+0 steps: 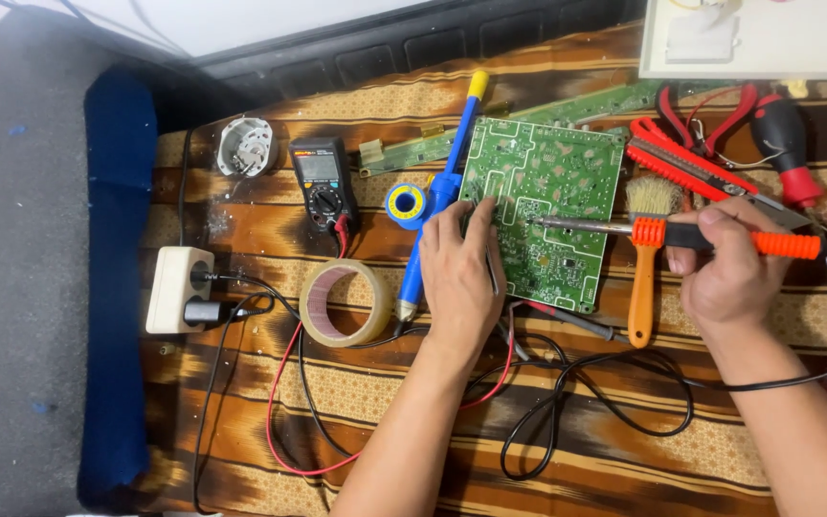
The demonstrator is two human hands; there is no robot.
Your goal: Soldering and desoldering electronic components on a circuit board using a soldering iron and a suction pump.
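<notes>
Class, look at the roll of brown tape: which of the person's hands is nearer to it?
Left. The left hand rests on the green circuit board, just right of the tape roll; the right hand, holding the soldering iron, is beyond the board.

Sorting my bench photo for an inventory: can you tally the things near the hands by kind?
Soldering iron, in right hand: 1
Circuit boards, left hand on the big one: 2
Desoldering pump: 1
Solder spool: 1
Multimeter: 1
Tape roll: 1
Brush: 1
Total: 8
</notes>
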